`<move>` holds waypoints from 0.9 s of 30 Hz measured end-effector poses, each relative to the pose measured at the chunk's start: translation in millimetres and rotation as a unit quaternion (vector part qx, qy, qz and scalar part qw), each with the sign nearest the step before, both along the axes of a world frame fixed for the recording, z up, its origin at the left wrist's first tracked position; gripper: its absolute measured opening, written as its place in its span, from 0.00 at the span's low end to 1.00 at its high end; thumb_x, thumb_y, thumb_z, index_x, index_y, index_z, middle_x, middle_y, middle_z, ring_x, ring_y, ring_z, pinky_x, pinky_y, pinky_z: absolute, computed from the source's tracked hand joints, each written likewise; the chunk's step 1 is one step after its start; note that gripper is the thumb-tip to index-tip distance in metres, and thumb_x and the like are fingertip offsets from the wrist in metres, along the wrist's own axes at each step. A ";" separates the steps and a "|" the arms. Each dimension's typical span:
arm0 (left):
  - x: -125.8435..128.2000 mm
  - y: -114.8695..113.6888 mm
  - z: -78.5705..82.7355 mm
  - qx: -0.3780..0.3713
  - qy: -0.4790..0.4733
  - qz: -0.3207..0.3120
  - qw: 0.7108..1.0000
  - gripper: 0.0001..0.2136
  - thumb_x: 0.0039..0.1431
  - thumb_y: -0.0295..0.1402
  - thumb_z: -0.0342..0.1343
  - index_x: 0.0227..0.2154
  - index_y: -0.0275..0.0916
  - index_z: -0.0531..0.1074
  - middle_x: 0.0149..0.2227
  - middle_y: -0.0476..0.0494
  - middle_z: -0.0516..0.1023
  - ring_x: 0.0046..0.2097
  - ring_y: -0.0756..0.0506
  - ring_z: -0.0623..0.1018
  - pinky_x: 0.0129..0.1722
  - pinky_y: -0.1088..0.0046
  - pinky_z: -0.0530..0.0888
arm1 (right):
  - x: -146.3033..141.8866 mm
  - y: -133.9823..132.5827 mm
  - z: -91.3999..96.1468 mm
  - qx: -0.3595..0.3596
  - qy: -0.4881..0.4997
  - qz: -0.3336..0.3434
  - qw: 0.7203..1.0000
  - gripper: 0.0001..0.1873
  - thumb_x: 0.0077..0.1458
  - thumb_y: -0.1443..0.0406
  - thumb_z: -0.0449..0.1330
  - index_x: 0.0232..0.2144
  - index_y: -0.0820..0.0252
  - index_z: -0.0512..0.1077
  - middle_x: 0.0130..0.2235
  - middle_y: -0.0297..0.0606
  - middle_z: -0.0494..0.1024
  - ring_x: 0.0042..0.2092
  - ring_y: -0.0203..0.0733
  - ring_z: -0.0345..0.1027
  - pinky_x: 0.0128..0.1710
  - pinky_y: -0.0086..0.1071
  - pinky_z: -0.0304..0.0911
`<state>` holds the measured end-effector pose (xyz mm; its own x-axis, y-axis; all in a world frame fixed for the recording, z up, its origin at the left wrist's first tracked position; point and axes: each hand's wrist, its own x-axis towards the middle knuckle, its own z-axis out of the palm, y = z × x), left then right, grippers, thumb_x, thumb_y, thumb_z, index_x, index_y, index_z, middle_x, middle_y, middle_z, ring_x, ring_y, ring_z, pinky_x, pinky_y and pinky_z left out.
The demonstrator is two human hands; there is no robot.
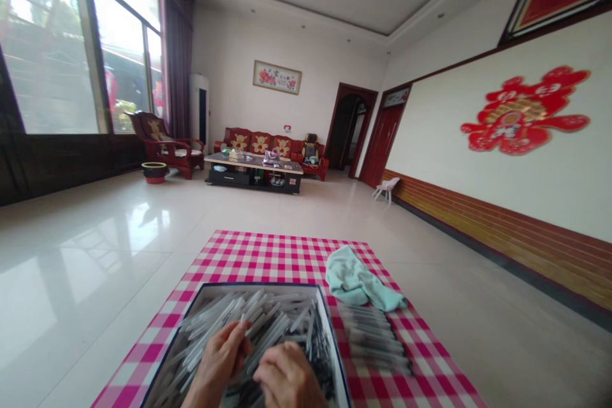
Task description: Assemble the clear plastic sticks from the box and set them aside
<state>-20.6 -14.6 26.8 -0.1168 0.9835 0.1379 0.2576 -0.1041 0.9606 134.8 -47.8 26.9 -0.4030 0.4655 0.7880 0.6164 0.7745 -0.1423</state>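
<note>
Seemingly little is done: a short row (377,338) is laid out on the checked worktop (268,255), while the blue-rimmed box (258,285) is heaped with thin, glossy, translucent sticks (272,315). A few are pinched by the left hand (220,358); the right hand (287,379) is curled, its grasp hidden. A soft teal cloth (358,284) is crumpled nearby

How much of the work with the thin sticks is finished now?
Done: a small batch of sticks lies in a row on the checked cloth, beside the box. In hand: the left hand and right hand are down among the sticks in the box; their grip is unclear. Left: the box looks nearly full, so most remains.
</note>
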 end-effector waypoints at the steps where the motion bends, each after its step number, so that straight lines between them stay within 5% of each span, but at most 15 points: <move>1: 0.3 1.9 -3.7 -0.024 -0.024 -0.012 0.999 0.27 0.54 0.58 0.46 0.19 0.38 0.71 0.14 0.51 0.68 0.13 0.51 0.65 0.12 0.77 0.62 | 14.8 2.2 9.7 -0.064 -0.041 -0.029 0.997 0.09 0.55 0.72 0.53 0.30 0.56 0.70 0.31 0.33 0.74 0.33 0.39 0.66 0.35 0.31 0.60; 5: 1.4 5.3 -15.7 0.021 0.004 -0.005 1.000 0.28 0.53 0.57 0.48 0.37 0.36 0.75 0.16 0.52 0.71 0.18 0.48 0.70 0.20 0.73 0.67 | 70.4 15.0 35.7 -0.239 -0.169 -0.133 0.947 0.11 0.54 0.75 0.54 0.30 0.56 0.73 0.35 0.34 0.76 0.42 0.43 0.67 0.50 0.40 0.56; 11: 2.2 1.6 -16.6 0.052 0.079 0.006 0.996 0.23 0.57 0.49 0.46 0.40 0.35 0.75 0.17 0.51 0.73 0.21 0.46 0.73 0.23 0.72 0.70 | 100.8 31.4 25.6 -0.289 -0.311 -0.171 0.889 0.17 0.51 0.78 0.51 0.32 0.58 0.76 0.36 0.39 0.76 0.47 0.45 0.65 0.62 0.50 0.40; 16: 2.4 1.6 -15.2 0.071 0.092 0.006 0.993 0.22 0.58 0.48 0.46 0.39 0.35 0.76 0.17 0.51 0.72 0.20 0.47 0.73 0.21 0.73 0.69 | 98.7 36.1 26.1 -0.277 -0.339 -0.156 0.885 0.16 0.54 0.77 0.51 0.31 0.58 0.76 0.36 0.38 0.75 0.45 0.45 0.65 0.61 0.49 0.43; 21: 2.3 0.1 -18.1 0.090 0.096 0.015 0.991 0.18 0.59 0.45 0.47 0.38 0.37 0.76 0.17 0.52 0.73 0.19 0.48 0.73 0.21 0.74 0.69 | 98.6 36.2 47.8 -0.233 -0.326 -0.166 0.901 0.14 0.57 0.75 0.52 0.28 0.58 0.75 0.37 0.37 0.74 0.44 0.43 0.65 0.58 0.45 0.48; 27: 3.0 -2.2 -16.5 0.109 0.120 0.004 0.987 0.18 0.60 0.44 0.46 0.37 0.38 0.76 0.17 0.52 0.73 0.20 0.48 0.73 0.21 0.76 0.69 | 104.0 37.0 74.1 -0.179 -0.284 -0.178 0.925 0.14 0.57 0.76 0.53 0.26 0.56 0.73 0.36 0.34 0.74 0.45 0.43 0.65 0.60 0.49 0.43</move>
<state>-17.5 -16.7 10.3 -0.0621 0.9269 0.3702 0.4762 -0.2984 0.8272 238.8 -10.8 100.9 -0.4756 0.8386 0.2656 0.8773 0.4742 0.0738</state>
